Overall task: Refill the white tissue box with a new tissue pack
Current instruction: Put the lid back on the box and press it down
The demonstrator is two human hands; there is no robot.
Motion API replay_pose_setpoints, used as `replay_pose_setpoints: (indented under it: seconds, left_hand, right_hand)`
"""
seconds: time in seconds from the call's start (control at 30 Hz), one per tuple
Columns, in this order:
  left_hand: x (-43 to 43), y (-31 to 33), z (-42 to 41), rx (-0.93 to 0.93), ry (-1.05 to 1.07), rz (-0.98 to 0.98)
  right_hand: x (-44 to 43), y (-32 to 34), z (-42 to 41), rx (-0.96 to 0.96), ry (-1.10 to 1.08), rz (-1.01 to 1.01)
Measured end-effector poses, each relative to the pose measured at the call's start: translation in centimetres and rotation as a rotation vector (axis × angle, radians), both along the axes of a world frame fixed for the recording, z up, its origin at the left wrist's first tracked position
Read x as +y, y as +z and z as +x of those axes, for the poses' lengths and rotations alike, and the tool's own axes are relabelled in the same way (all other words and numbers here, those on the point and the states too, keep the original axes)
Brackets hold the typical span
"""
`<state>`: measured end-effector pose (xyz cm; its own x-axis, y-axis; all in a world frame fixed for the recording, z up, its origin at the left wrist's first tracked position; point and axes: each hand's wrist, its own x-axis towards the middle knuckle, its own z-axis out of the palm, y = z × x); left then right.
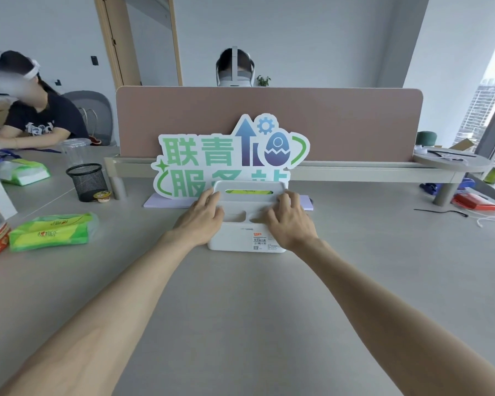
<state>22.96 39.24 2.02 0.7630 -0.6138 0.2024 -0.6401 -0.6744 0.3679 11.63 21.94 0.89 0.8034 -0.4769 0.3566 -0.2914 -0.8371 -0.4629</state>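
Left hand (202, 215) flat on the left side of the white tissue box (247, 218), fingers spread and laid over the top, pressing more than gripping. Right hand (289, 218) the same on the right side, fingers bent over the box's edge, palm down. Both arms stretched far out across the grey desk (240, 310). White tissue box out in front, near the middle of the desk, just before a big green and blue sign (229, 155). Green showing through the long slot (247, 192) on top of the box. Small label (259, 241) stuck on the near wall of the box. Green tissue pack (52, 231) lying far off to the left, well apart from the box. Black mesh cup (87, 181) behind that pack. Pink divider (269, 121) standing behind the sign.
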Motion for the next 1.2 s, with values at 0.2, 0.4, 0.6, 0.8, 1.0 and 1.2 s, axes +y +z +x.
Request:
replay_pose_setpoints:
  seconds: [0.2,0.4,0.6,0.8,1.0,1.2]
  left_hand:
    - [-1.1,1.5,1.9,0.039,0.037,0.008]
    - [-3.7,2.8,3.2,0.203,0.087,-0.007]
    - [-5.1,2.5,5.4,0.292,0.148,-0.189]
    - [-5.4,1.2,5.9,0.238,0.120,-0.189]
    - [-5.6,1.0,6.3,0.220,0.132,-0.136]
    - [-4.7,1.8,4.4,0.323,0.136,-0.251]
  right_hand:
    - [-1.4,2.5,1.5,0.053,-0.028,0.048]
    - [-2.1,2.6,4.5,0.105,-0.033,0.082]
    - [-3.1,2.7,6.3,0.092,-0.050,0.147]
    - [-3.6,1.6,6.7,-0.015,-0.031,0.175]
    - [-3.5,1.3,6.8,-0.066,-0.056,0.206]
    - [-2.9,2.4,5.3,0.066,-0.020,0.195]
